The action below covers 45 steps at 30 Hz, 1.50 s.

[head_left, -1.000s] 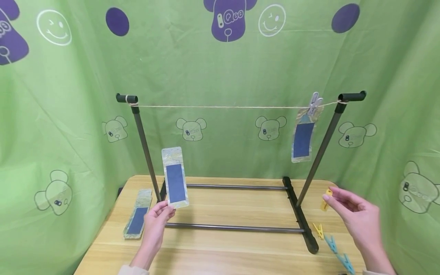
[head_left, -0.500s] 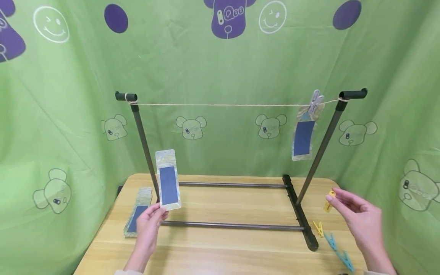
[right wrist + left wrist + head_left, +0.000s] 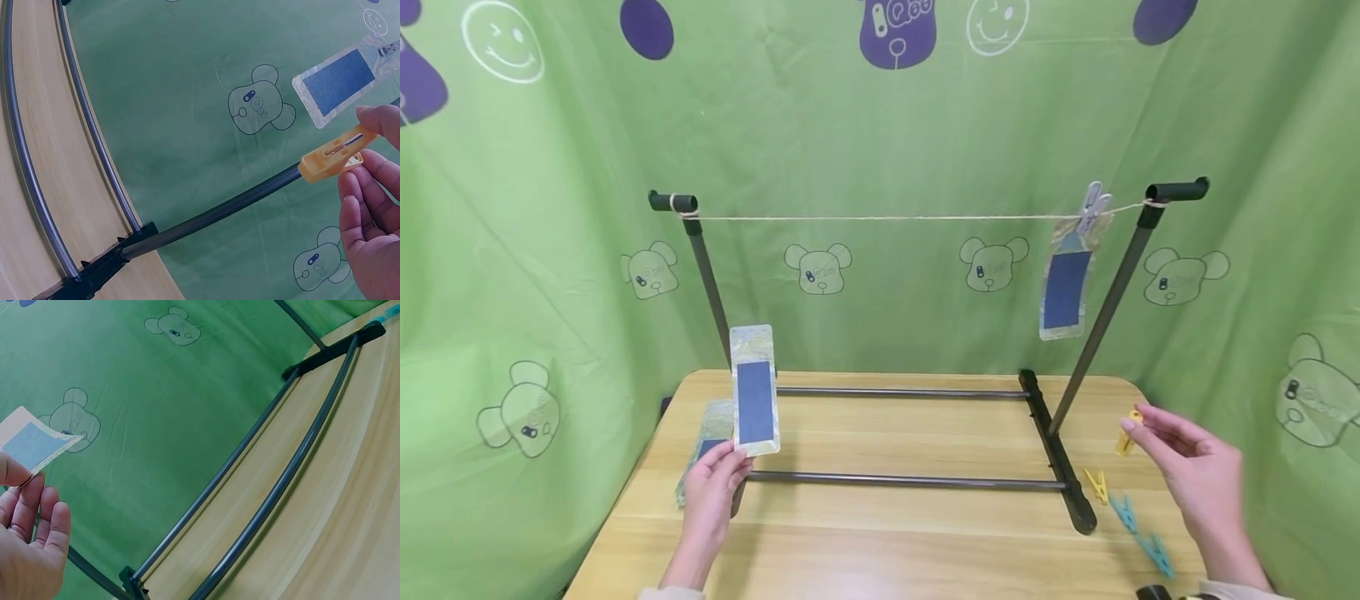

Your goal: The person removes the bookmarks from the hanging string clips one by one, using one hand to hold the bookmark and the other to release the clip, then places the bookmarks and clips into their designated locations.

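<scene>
My left hand [image 3: 709, 487] pinches the lower edge of an upright long card [image 3: 755, 404] with a dark blue panel and pale marbled border. In the head view this card overlaps the left post of the rack. Between thumb and fingertips, my right hand [image 3: 1202, 479] holds a yellow clothespin [image 3: 334, 156], to the right of the right post. A similar card [image 3: 1065, 292] hangs from the string [image 3: 880, 218] near its right end, under a grey clothespin [image 3: 1093, 210]. More such cards [image 3: 713, 421] lie on the table at left, partly hidden behind my left hand.
A black rack [image 3: 910, 481] with two posts stands on the wooden table [image 3: 880, 533], its string tied between the post tops. Along the right side lie another yellow clothespin [image 3: 1098, 486] and two blue clothespins [image 3: 1155, 553]. A green curtain [image 3: 895, 325] surrounds the table.
My left hand has moved left with its card, which now overlaps the left post and the cards on the table. My right hand has shifted slightly right, still holding the yellow clothespin.
</scene>
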Motion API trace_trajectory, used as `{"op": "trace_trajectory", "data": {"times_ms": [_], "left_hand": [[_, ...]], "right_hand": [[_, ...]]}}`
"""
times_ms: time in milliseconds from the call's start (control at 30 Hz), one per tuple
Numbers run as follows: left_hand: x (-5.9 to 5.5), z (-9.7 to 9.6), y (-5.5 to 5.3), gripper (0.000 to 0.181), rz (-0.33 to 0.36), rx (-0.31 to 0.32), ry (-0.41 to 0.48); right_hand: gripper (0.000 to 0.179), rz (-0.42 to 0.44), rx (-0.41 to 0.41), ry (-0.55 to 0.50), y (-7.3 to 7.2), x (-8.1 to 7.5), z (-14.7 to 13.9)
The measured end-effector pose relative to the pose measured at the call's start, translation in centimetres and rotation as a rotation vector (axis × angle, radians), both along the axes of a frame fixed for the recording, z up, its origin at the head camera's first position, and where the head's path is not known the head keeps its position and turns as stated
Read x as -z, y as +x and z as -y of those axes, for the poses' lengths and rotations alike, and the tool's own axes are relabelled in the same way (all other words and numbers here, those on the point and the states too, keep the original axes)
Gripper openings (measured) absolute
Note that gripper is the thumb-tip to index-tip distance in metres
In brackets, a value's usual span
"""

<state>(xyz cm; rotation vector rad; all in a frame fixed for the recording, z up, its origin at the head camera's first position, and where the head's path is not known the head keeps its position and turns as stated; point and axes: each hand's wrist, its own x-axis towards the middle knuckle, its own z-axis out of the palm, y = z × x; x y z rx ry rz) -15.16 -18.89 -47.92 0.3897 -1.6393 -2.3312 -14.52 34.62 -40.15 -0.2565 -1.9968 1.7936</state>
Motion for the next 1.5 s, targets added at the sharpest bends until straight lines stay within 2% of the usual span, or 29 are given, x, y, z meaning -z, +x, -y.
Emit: {"op": "trace_trajectory", "data": {"times_ms": [367,667,833,1067,1333,1500], "left_hand": [[0.4,1.5,0.9,0.010,0.003,-0.023,0.002],[1.0,2.2,2.1,0.010,0.028,-0.031,0.008],[1.3,2.8,2.7,0.009,0.036,-0.030,0.008],[1.6,3.9,3.4,0.012,0.028,-0.041,0.028],[2.3,5.1,3.8,0.014,-0.002,-0.053,0.050],[2.6,5.7,4.1,0.015,-0.001,-0.065,0.065]], "right_hand": [[0.035,0.022,-0.031,-0.044,0.0,0.6,-1.2],[0.034,0.055,-0.017,-0.081,0.4,1.6,-1.8],[0.038,0.094,0.007,-0.048,0.5,2.1,-1.9],[0.039,0.081,0.017,-0.069,0.9,3.0,-2.2],[0.040,0.155,0.058,-0.065,1.2,4.0,-2.5],[0.039,0.159,0.049,-0.057,1.4,4.5,-2.7]]}}
